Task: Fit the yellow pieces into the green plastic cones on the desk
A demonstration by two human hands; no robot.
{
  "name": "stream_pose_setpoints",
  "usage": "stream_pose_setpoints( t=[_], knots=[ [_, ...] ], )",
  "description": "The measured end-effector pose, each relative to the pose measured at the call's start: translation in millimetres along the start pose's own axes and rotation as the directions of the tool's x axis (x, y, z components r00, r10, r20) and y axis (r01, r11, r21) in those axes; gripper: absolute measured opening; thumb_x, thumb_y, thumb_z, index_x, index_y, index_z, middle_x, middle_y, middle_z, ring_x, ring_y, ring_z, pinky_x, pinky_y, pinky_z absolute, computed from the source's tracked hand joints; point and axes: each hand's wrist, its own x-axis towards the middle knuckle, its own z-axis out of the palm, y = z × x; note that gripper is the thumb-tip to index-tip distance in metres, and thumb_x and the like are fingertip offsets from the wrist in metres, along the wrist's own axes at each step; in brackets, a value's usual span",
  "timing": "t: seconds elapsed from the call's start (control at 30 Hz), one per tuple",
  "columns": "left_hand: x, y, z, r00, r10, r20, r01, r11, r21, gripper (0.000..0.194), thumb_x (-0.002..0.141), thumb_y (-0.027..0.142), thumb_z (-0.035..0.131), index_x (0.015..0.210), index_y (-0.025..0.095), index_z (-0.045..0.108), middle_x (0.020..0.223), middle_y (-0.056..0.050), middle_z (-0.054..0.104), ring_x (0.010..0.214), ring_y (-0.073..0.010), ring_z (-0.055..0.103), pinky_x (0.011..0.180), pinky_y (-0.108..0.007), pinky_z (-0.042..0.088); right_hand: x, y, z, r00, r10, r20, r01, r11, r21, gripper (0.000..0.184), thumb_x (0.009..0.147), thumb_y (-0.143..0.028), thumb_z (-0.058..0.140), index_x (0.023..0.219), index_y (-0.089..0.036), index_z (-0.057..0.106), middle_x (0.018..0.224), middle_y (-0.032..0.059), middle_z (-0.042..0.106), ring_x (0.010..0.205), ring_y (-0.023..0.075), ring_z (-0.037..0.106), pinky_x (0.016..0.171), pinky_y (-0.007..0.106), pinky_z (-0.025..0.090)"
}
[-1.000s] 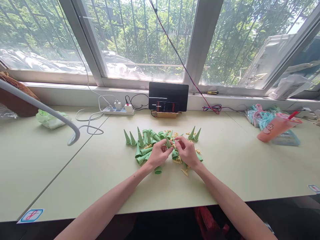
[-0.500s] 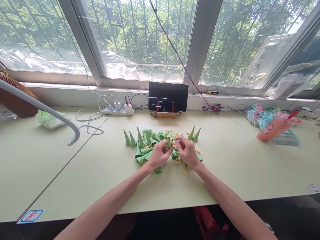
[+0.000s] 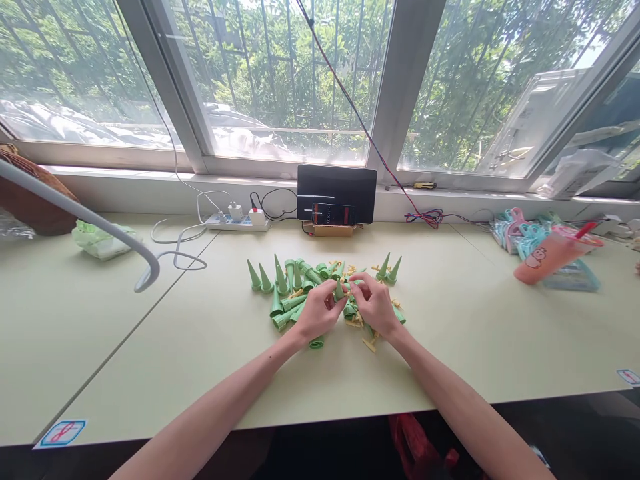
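My left hand [image 3: 320, 310] is closed around a green plastic cone [image 3: 339, 289], its narrow tip pointing up between thumb and fingers. Right beside it, my right hand [image 3: 373, 303] has its thumb and fingertips pinched together near the cone's side. A speck of yellow shows there, but what the right fingers hold is hidden. Under and around both hands lies a pile of green cones [image 3: 293, 317] and small yellow T-shaped pieces [image 3: 369, 345]. Several cones [image 3: 280, 277] stand upright left of the pile, and two more green cones [image 3: 394, 269] stand at its right.
Behind the pile, a phone [image 3: 334, 214] leans against a dark tablet [image 3: 336, 187]. A power strip [image 3: 240, 222] with cables lies left of them. On the right are an orange drink cup [image 3: 553, 255] and bagged pastel items [image 3: 530, 237]. A grey curved bar [image 3: 90, 210] crosses the left side.
The cone in my left hand has sunk slightly and tilted more upright. Both hands stay in nearly the same place.
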Motion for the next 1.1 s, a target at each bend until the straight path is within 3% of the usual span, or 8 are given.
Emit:
stream_pose_setpoints(
  t=[0.77,0.9,1.1],
  knots=[
    [-0.9,0.1,-0.2,0.998,0.061,0.001,-0.061,0.997,0.049,0.008,0.087,0.024,0.056,0.087,0.018,0.061,0.093,-0.005,0.063,0.053,-0.0076,0.046,0.054,-0.023,0.043,0.2,-1.2,0.6,1.0,0.022,0.004,-0.022,1.0,0.006,0.025,0.096,-0.043,0.048,0.094,-0.02,0.059,0.051,-0.0074,0.039,0.044,0.0103,0.03,0.045,0.024,0.024],
    [-0.2,-1.0,0.3,1.0,0.017,-0.017,-0.017,1.0,0.011,0.01,0.086,0.026,0.059,0.087,0.017,0.063,0.084,-0.003,0.061,0.054,-0.0081,0.045,0.053,-0.023,0.042,0.3,-0.6,0.9,1.0,0.02,0.005,-0.02,1.0,0.009,0.029,0.098,-0.046,0.046,0.092,-0.02,0.059,0.054,-0.0059,0.043,0.046,0.0104,0.031,0.045,0.024,0.025],
    [0.6,2.3,-0.5,0.988,-0.155,0.014,0.155,0.971,-0.18,0.017,0.085,0.031,0.063,0.093,0.016,0.062,0.061,0.003,0.051,0.049,-0.01,0.048,0.045,-0.021,0.037,0.2,-1.5,0.4,1.0,-0.004,0.008,0.004,1.0,0.023,0.031,0.099,-0.046,0.045,0.09,-0.02,0.059,0.057,-0.0043,0.044,0.048,0.0111,0.035,0.047,0.024,0.027]
  ],
)
